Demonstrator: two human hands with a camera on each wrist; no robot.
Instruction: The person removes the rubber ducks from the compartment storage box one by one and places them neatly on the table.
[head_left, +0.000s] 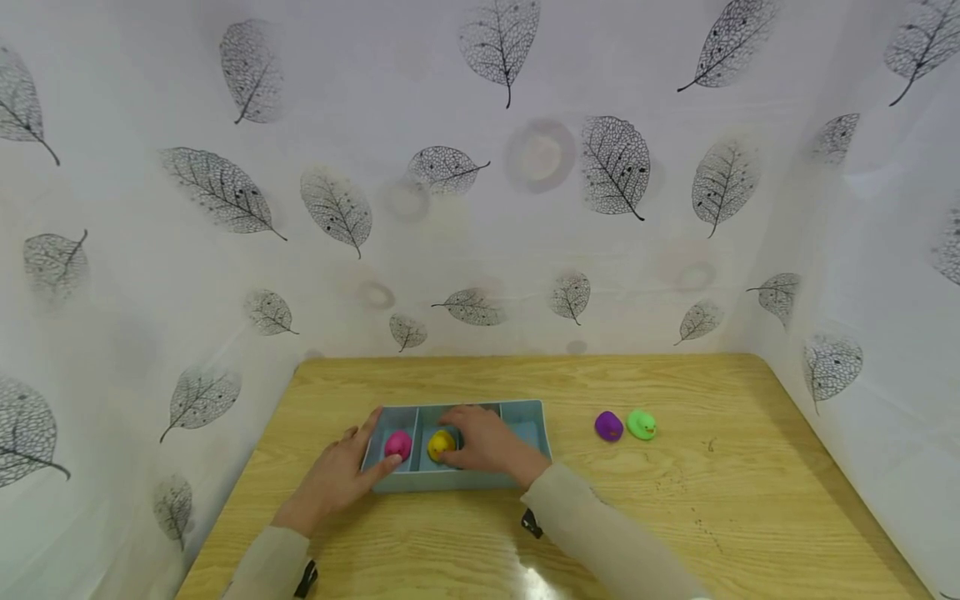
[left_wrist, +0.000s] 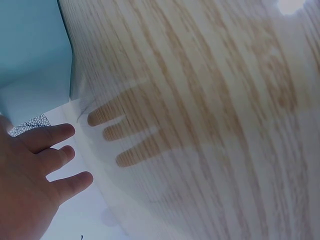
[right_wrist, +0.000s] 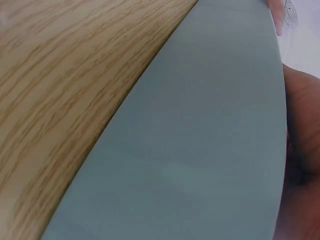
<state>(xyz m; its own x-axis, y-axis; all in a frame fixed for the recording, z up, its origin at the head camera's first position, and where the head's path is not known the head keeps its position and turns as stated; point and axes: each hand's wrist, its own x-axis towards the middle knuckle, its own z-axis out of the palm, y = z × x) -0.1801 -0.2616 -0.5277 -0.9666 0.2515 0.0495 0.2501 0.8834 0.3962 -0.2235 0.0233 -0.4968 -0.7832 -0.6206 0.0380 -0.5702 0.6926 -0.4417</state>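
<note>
A shallow blue tray with several compartments lies on the wooden table. A pink toy duck sits in its left compartment. In the compartment beside it is a yellow duck, and my right hand reaches over the tray with its fingers curled round that duck. My left hand lies flat at the tray's left end, fingers straight, thumb against the front wall. The left wrist view shows those straight fingers beside the tray corner. The right wrist view is filled by the tray wall.
A purple duck and a green duck stand side by side on the table right of the tray. Leaf-patterned white curtains close off the back and both sides. The tray's right compartment holds nothing.
</note>
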